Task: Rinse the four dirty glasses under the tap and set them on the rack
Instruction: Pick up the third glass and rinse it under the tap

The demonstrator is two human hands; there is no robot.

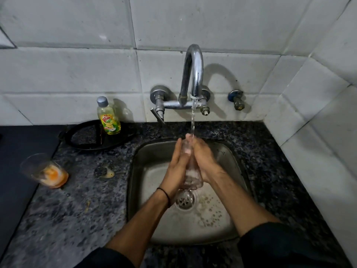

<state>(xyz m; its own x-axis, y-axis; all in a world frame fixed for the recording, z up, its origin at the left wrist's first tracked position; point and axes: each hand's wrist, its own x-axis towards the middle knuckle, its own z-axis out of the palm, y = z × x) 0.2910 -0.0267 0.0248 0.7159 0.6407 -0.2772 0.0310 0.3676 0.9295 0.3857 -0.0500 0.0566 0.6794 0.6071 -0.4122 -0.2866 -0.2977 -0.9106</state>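
I hold a clear glass (190, 171) upright between both palms over the steel sink (226, 151). My left hand (177, 163) presses its left side and my right hand (202, 157) its right side. Water runs from the chrome tap (194, 74) straight down into the glass's mouth. A second glass (41, 170) with orange residue at its bottom stands on the dark stone counter at the left. No rack is in view.
A yellow dish-soap bottle (108, 117) stands on a black tray (87, 138) behind the counter, left of the tap. A small spill mark (105, 172) lies between glass and sink. A dark mat (19, 161) covers the far left. Tiled walls close the back and right.
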